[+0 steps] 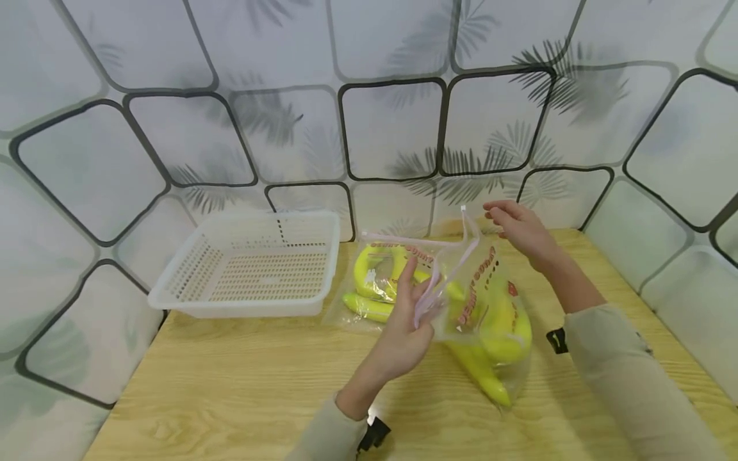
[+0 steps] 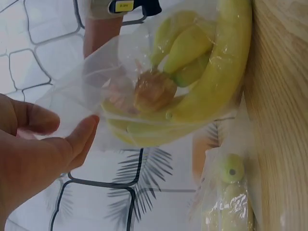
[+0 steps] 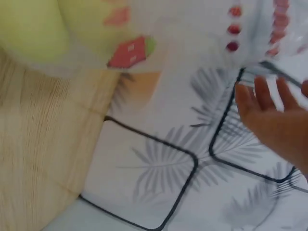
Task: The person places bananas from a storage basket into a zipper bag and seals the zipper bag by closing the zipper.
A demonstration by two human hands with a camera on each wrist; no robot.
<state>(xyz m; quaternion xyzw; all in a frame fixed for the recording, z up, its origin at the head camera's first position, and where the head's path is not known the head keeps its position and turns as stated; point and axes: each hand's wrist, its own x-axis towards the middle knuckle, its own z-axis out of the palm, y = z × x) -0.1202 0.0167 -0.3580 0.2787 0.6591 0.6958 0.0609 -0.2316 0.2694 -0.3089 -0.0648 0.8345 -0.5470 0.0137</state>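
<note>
A clear zip bag [image 1: 481,304] with red lettering and a pink zip strip holds a bunch of yellow bananas [image 1: 507,326]; their brown stem end shows in the left wrist view. My left hand [image 1: 400,336] holds this bag by its pink-edged mouth, the film passing between thumb and fingers. Beside the zip's raised end, my right hand [image 1: 521,234] is in the air with fingers loosely extended and nothing in them. Both wrist views show the bag's film close to the hands [image 2: 43,149] [image 3: 274,120].
A second zip bag [image 1: 363,237] with bananas [image 1: 369,307] lies behind and left of the held one. The white slotted plastic basket [image 1: 245,307] stands at the back left. Patterned cloth walls [image 1: 392,131] surround the wooden table [image 1: 248,384].
</note>
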